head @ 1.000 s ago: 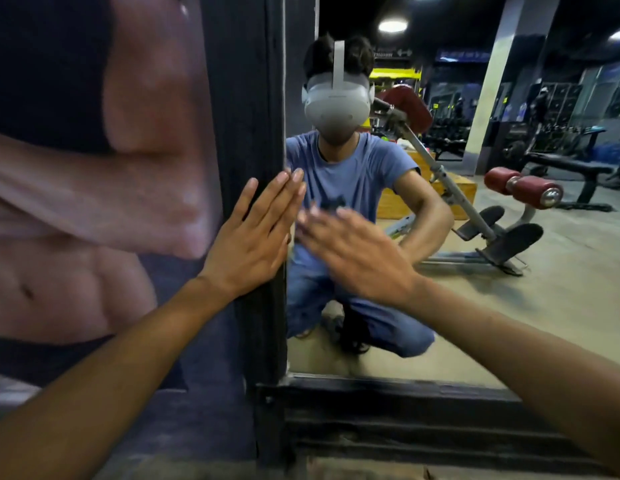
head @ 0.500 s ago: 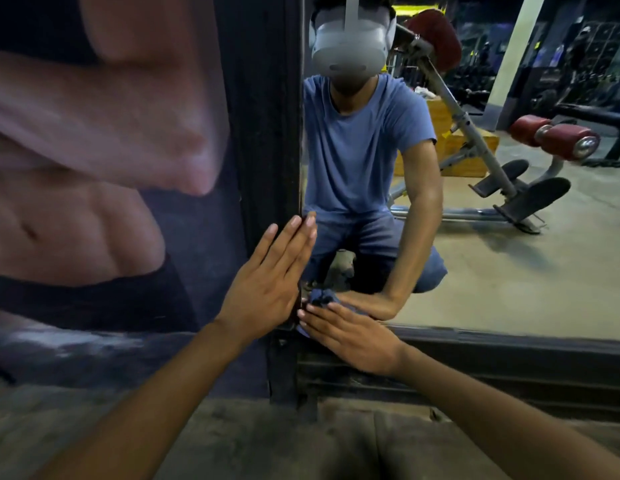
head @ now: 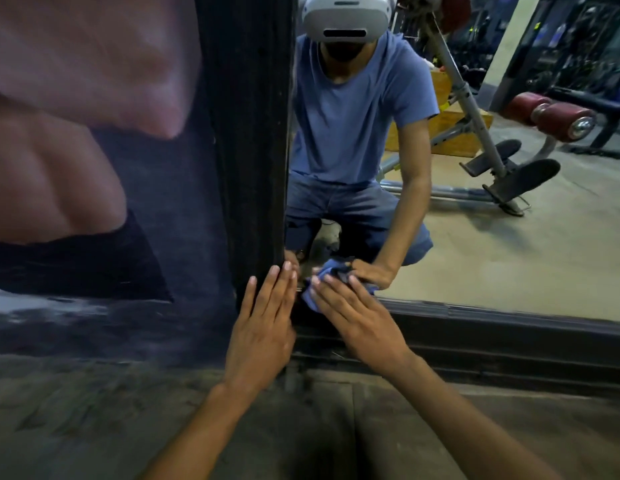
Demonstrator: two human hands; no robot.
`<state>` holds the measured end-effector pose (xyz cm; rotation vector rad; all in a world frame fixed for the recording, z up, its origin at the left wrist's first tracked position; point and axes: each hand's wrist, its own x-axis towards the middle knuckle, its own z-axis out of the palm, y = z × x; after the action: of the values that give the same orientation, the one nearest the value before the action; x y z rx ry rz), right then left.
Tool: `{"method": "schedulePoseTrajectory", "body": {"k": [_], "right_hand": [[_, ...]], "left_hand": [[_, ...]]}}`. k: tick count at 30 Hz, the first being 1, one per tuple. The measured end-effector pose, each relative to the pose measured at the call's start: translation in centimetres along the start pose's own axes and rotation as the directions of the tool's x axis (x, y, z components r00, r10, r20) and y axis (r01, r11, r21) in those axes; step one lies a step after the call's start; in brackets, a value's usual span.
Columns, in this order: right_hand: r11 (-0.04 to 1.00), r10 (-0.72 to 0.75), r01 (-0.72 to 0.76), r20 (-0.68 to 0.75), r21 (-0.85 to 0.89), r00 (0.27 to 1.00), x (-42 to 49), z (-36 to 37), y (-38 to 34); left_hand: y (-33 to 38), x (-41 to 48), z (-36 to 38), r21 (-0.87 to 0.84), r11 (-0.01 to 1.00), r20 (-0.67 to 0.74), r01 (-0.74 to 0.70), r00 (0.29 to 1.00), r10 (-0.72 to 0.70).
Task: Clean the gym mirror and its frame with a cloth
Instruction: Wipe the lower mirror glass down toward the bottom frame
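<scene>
Cloth [head: 327, 278] under flat right hand [head: 362, 322] at mirror [head: 474, 237].

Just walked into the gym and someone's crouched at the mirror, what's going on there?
A person is crouched at the bottom left corner of the gym mirror, wiping it. The right hand presses a blue cloth with straight fingers against the glass, just above the dark bottom frame. The left hand lies flat on the dark upright frame beside it.
</scene>
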<state>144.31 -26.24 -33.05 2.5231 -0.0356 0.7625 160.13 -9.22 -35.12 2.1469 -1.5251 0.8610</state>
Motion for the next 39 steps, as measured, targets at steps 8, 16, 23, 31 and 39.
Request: {"method": "schedulePoseTrajectory", "body": {"k": [8, 16, 23, 31, 39], "right_hand": [[0.938, 0.342, -0.315, -0.235, 0.145, 0.910, 3.5, -0.6, -0.7], [0.970, 0.244, -0.235, -0.269, 0.066, 0.932, 4.9, -0.5, -0.4], [0.967, 0.239, -0.207, -0.245, 0.151, 0.940, 6.1, 0.7, -2.8], [0.983, 0.161, -0.135, -0.243, 0.120, 0.957, 6.4, 0.2, -2.5], [0.986, 0.138, -0.113, -0.224, 0.121, 0.965, 4.8, -0.4, -1.2]], "left_hand": [[-0.3, -0.2, 1.3, 0.018, 1.000, 0.024, 0.003, 1.000, -0.003], [-1.2, -0.1, 1.8, -0.017, 0.999, 0.003, -0.031, 1.000, 0.031], [-2.7, -0.3, 0.5, -0.035, 0.992, 0.040, -0.119, 0.992, 0.121], [-4.7, -1.9, -0.2, -0.086, 0.983, 0.014, -0.165, 0.986, 0.167], [-2.5, 0.8, -1.3, -0.022, 0.993, -0.149, -0.113, 0.983, 0.108]]}}
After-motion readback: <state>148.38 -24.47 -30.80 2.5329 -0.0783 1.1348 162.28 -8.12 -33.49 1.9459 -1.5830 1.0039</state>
